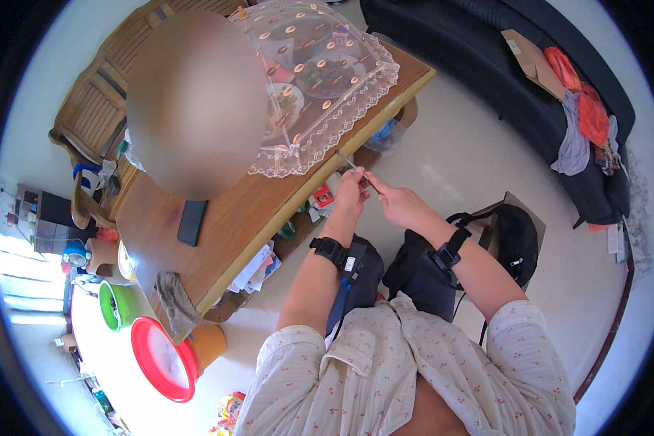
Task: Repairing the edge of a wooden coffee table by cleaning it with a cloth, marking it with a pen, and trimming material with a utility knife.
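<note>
My two hands meet in front of me, just off the long edge of the wooden table [229, 225]. Between them runs a thin, slender tool [345, 159] with a greyish shaft and a darker end; its exact kind is too small to make out. My left hand [351, 192] has its fingers closed around the shaft side. Pinching the darker end, my right hand [402, 206] is closed too. The shaft's far tip points up and left, toward the table edge. Black straps with small devices sit on both wrists.
On the table are a lace-trimmed mesh food cover [320, 94] over dishes, a dark phone [191, 222] and a grey cloth [176, 301]. Papers lie on its lower shelf. A black bag [512, 243] rests at right, a black sofa [479, 69] beyond. Basins [163, 360] stand at left.
</note>
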### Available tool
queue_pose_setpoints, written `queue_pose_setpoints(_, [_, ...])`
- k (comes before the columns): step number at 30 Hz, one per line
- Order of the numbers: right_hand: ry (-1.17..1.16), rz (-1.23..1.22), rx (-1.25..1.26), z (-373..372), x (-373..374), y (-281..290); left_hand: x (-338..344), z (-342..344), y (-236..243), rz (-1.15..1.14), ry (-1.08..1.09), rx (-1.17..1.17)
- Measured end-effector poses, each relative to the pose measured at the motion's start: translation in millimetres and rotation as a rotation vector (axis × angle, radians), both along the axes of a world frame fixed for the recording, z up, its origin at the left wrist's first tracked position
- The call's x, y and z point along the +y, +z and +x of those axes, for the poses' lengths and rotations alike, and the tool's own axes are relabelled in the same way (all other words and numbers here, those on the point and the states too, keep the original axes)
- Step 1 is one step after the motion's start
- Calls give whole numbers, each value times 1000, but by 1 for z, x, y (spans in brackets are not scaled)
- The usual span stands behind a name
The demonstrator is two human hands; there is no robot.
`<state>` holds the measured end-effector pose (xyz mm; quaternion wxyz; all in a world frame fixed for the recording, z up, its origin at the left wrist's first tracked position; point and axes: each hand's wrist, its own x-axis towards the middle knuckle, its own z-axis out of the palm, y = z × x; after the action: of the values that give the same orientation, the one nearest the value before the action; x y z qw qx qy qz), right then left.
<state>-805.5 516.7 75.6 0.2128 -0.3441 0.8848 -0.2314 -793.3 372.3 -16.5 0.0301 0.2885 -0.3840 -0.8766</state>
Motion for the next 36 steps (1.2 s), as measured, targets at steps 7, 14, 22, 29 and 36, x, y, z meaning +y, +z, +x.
queue_pose_setpoints(7, [34,32,8,14,-4,-7,-1,19,6,0,28,-55])
queue_pose_setpoints(14, [71,-18,34,32,-10,-11,-13,40,-1,-66,28,-47])
queue_pose_setpoints(22, [115,-28,-30,54,-17,-5,-23,70,-1,-101,52,-74])
queue_pose_setpoints(29, [181,-81,6,73,-22,-6,-27,96,6,-94,99,-95])
queue_pose_setpoints(36, [206,-51,22,89,-30,-7,-35,118,2,-88,149,-57])
